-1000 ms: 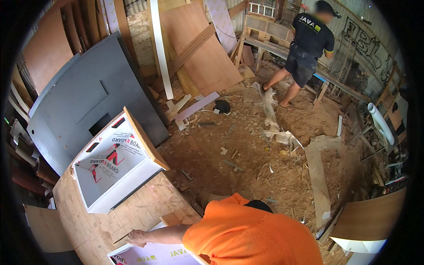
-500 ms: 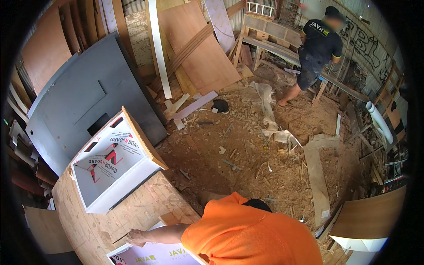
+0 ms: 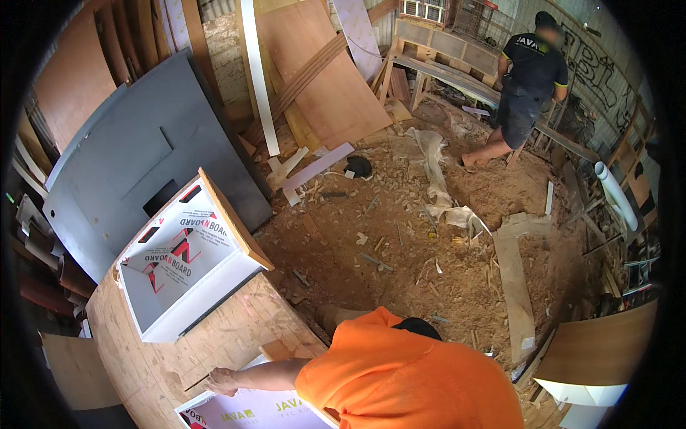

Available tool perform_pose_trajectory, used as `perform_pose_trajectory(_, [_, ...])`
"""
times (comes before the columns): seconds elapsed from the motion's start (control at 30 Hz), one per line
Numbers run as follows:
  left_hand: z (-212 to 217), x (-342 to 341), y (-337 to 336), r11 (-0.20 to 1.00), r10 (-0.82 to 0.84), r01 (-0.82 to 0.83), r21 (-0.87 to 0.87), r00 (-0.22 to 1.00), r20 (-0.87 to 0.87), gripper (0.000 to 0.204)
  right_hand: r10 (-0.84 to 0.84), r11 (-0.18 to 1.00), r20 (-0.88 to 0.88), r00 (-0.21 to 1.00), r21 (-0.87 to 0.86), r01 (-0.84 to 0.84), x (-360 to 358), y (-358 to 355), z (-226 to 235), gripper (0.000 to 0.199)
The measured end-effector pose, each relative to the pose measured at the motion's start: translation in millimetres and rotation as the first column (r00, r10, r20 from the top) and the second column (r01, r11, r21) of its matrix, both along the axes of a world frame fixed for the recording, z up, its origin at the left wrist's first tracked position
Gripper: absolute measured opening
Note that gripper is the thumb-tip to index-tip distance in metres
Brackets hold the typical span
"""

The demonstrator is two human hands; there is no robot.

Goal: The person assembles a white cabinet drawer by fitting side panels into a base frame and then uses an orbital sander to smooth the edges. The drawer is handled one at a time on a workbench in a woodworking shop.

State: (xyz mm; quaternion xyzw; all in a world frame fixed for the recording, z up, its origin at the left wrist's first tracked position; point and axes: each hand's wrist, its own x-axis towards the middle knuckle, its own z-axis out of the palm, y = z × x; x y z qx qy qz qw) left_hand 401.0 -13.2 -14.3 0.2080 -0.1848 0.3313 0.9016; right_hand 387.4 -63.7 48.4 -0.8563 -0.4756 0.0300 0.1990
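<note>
At lower edge, lilac board (image 3: 261, 406) and co-worker (image 3: 418, 379) cut off.

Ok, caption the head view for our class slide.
A person in orange leans over a lilac panel near a white-sided box.

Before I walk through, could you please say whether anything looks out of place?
Yes: a whitish sheet lies crumpled on the floor among scattered scraps, odd because it could trip someone. The white box on the bench shows no obvious damage.

Scuffed wooden table (image 3: 152, 368); on it: open white box (image 3: 187, 266), purple-faced board (image 3: 261, 406).
</note>
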Motion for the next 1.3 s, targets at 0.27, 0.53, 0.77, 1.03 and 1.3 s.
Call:
perform_pose_trajectory(0.27, [5,-6,-1,0.992,0.119,-0.111,0.053,0.976,-0.182,0.025,0.005,1.0,-0.002,1.0,-0.011,-0.005,1,-5,4,0.058])
perform_pose_trajectory(0.53, [6,-10,-1,0.981,0.186,-0.161,0.107,0.938,-0.293,0.025,0.001,1.0,-0.01,1.0,0.005,-0.001,3,-5,5,0.059])
perform_pose_trajectory(0.77, [5,-14,-2,0.966,0.252,-0.205,0.158,0.89,-0.381,0.029,0.009,1.0,-0.016,1.0,0.0,-0.009,0,-5,5,0.06])
perform_pose_trajectory(1.03, [6,-22,-4,0.936,0.339,-0.229,0.266,0.786,-0.516,0.038,0.011,1.0,-0.027,1.0,0.002,-0.011,0,-5,6,0.061])
perform_pose_trajectory(1.3, [7,-57,6,0.871,0.481,-0.19,0.454,0.517,-0.708,0.048,0.023,1.0,-0.035,0.999,-0.017,-0.024,-1,-5,12,0.061])
